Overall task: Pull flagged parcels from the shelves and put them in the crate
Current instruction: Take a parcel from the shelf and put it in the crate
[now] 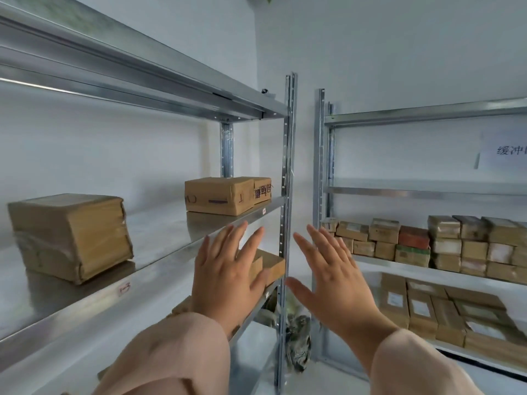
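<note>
White room with metal shelves [159, 223]. The left hand [228, 272] and right hand [336, 283] are flat and hold nothing. Parcels [219, 195] sit on the left shelf. No flag shows, so a wrong pick may happen.

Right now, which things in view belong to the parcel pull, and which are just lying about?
Job: left hand and right hand, both empty; large tape-wrapped brown cardboard parcel; brown cardboard parcel with dark printed characters; stacked small parcels, mostly brown. No flag or crate visible.
Lying about: white paper sign; crumpled grey bundle at floor level.
</note>
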{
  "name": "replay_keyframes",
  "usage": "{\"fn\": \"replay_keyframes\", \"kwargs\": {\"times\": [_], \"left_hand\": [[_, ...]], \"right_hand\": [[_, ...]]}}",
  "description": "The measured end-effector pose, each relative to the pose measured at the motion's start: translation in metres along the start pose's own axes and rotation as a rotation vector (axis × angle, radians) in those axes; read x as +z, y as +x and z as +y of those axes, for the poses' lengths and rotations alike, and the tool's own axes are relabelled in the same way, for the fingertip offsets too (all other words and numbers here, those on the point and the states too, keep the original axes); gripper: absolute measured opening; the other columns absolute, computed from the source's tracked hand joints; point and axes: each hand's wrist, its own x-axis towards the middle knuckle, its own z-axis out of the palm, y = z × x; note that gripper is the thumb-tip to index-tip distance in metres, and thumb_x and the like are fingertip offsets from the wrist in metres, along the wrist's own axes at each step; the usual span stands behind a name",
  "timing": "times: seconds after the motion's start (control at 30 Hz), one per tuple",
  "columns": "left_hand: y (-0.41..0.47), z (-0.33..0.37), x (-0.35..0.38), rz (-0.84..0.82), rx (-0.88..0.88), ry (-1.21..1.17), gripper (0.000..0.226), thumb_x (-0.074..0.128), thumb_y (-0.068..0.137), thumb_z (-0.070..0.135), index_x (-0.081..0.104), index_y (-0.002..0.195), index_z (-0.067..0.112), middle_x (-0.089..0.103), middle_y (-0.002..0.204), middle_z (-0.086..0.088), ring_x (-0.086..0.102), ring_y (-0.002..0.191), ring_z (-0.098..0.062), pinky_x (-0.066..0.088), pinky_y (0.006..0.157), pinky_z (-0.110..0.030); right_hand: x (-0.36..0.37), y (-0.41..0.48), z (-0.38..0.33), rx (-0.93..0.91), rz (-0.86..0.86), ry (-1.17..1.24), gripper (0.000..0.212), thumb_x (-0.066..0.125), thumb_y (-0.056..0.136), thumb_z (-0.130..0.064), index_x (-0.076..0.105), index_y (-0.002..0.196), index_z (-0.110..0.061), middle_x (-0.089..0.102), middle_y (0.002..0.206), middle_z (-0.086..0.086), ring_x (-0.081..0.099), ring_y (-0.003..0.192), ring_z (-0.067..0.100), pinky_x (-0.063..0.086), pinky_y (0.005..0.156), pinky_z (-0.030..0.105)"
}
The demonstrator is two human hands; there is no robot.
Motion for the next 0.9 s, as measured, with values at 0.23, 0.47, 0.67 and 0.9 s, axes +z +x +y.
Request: {"fn": "replay_keyframes", "kwargs": {"times": [0.23, 0.47, 0.67, 0.9], "left_hand": [[0.075, 0.003, 0.076, 0.006, -0.14, 0.044, 0.065, 0.06, 0.084, 0.049, 0.042, 0.143, 0.03, 0.044, 0.147, 0.0, 0.04, 0.136, -0.026, 0.033, 0.112, -0.053], [0.126, -0.036, 0.134, -0.001, -0.227, 0.101, 0.064, 0.054, 0.086, 0.056, 0.037, 0.144, 0.034, 0.038, 0.152, 0.002, 0.034, 0.14, -0.024, 0.032, 0.112, -0.049], [0.174, -0.083, 0.169, -0.023, -0.366, 0.006, 0.066, 0.047, 0.088, 0.06, 0.02, 0.146, 0.046, 0.017, 0.158, 0.01, 0.014, 0.145, -0.019, 0.026, 0.114, -0.043], [0.222, -0.108, 0.202, -0.012, -0.501, -0.098, 0.064, 0.052, 0.087, 0.057, 0.024, 0.144, 0.048, 0.02, 0.157, 0.01, 0.017, 0.143, -0.018, 0.028, 0.113, -0.043]], "right_hand": [[0.062, 0.096, 0.08, -0.094, 0.013, 0.099, 0.077, 0.024, 0.086, -0.07, 0.012, 0.152, -0.033, 0.006, 0.161, -0.004, -0.002, 0.147, 0.014, 0.005, 0.119, 0.038], [0.143, 0.18, 0.102, -0.089, -0.006, 0.232, 0.076, 0.016, 0.084, -0.073, -0.005, 0.149, -0.041, -0.001, 0.161, -0.008, -0.01, 0.144, 0.009, 0.002, 0.118, 0.034], [0.2, 0.241, 0.098, -0.104, -0.025, 0.354, 0.073, 0.017, 0.082, -0.076, -0.013, 0.144, -0.051, -0.002, 0.158, -0.016, -0.007, 0.143, 0.004, -0.005, 0.112, 0.026], [0.229, 0.31, 0.106, 0.002, -0.061, 0.553, 0.078, 0.03, 0.083, -0.072, 0.012, 0.15, -0.038, 0.016, 0.159, -0.007, 0.015, 0.146, 0.016, 0.017, 0.115, 0.036]]}}
